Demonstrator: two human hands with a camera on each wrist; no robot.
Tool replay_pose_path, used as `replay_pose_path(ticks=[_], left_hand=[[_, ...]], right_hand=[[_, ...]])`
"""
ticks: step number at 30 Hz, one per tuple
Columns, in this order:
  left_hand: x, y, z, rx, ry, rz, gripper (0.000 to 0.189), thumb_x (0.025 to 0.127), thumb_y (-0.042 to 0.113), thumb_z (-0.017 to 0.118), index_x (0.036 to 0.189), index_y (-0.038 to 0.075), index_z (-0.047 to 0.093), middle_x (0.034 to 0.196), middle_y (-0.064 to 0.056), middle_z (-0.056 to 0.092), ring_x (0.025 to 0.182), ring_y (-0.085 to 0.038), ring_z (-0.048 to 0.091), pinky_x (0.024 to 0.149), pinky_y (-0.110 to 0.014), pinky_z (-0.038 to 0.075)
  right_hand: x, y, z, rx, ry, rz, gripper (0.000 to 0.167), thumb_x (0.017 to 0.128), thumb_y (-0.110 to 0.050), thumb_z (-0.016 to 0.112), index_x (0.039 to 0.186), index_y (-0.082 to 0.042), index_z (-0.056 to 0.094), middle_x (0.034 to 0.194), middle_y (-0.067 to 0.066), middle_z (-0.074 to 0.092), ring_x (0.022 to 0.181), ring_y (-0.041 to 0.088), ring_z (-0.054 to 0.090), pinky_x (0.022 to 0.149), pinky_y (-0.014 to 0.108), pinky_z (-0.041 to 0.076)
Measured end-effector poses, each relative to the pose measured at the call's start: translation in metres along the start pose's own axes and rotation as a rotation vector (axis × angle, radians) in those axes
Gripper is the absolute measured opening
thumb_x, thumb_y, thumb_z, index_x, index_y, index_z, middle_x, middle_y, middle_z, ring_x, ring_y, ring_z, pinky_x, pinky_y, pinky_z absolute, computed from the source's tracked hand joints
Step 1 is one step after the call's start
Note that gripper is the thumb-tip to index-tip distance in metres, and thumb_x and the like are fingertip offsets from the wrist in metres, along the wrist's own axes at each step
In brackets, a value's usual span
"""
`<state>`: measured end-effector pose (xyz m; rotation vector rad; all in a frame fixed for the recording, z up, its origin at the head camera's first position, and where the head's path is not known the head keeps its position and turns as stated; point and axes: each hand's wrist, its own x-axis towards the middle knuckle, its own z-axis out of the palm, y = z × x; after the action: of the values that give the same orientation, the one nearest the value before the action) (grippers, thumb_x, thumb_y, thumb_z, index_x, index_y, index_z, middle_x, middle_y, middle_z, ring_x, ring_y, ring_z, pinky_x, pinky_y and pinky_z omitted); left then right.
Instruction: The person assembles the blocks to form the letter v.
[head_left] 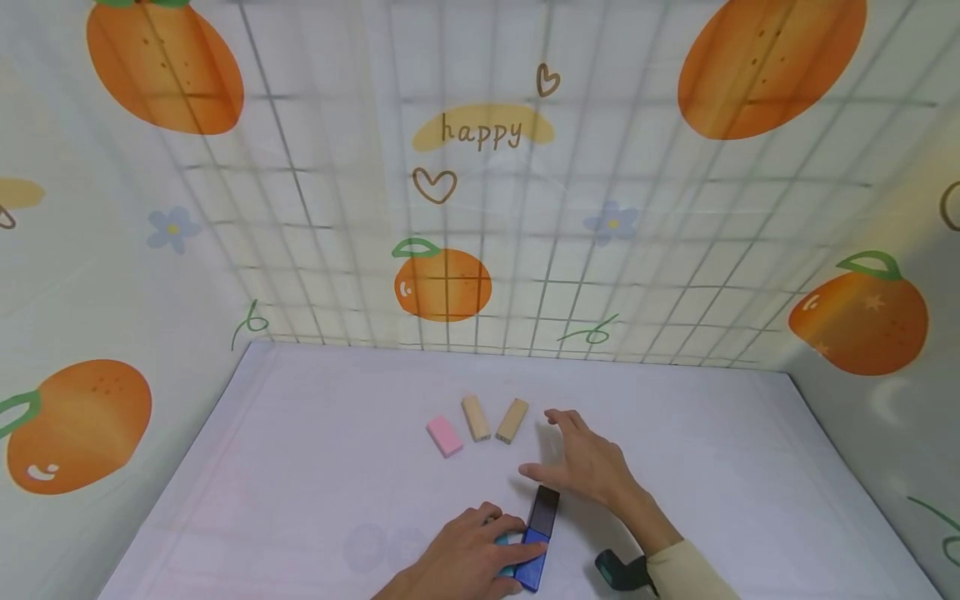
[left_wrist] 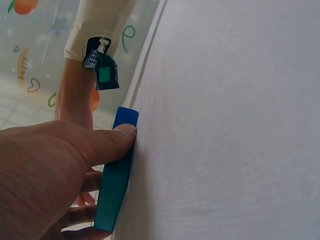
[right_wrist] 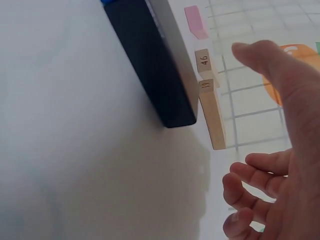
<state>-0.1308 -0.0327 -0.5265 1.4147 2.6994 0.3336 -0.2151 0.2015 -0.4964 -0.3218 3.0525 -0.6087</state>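
My left hand grips a teal block and a blue block lying side by side. In the left wrist view its thumb lies across the blue block near the join, and fingers reach behind the teal one. A black block continues end to end from the blue block, away from me. My right hand is held just beyond and right of the black block, fingers loosely spread, touching nothing. In the right wrist view the thumb and fingers stand apart, holding nothing.
Beyond the hands lie a pink block and two plain wooden blocks, one on the left and one on the right, with printed numbers on their ends. A white cloth covers the table; patterned curtains hang around it.
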Motion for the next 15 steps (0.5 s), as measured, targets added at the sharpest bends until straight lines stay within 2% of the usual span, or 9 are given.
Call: replay_pose_path(ticks=[8,15], left_hand=[[-0.0003,0.0001,0.001,-0.001,0.013,-0.002,0.054,0.099,0.047,0.061,0.15,0.042,0.046,0.142,0.012,0.053,0.118,-0.01,0.048,0.093,-0.026,0.046],[0.0006,0.0002,0.0019,-0.001,0.001,-0.008,0.054,0.099,0.048,0.062,0.15,0.042,0.046,0.142,0.012,0.053,0.119,-0.01,0.048,0.093,-0.026,0.047]], right_hand=[[0.0064,0.0032,0.004,0.011,-0.008,0.007,0.102,0.073,-0.075,0.074,0.145,-0.008,0.048,0.139,0.011,0.055,0.1,0.03,0.066,0.075,0.055,0.052],[0.0085,0.0041,0.0088,0.006,-0.016,0.012,0.103,0.072,-0.074,0.075,0.145,-0.007,0.047,0.138,0.012,0.054,0.098,0.028,0.066,0.072,0.052,0.053]])
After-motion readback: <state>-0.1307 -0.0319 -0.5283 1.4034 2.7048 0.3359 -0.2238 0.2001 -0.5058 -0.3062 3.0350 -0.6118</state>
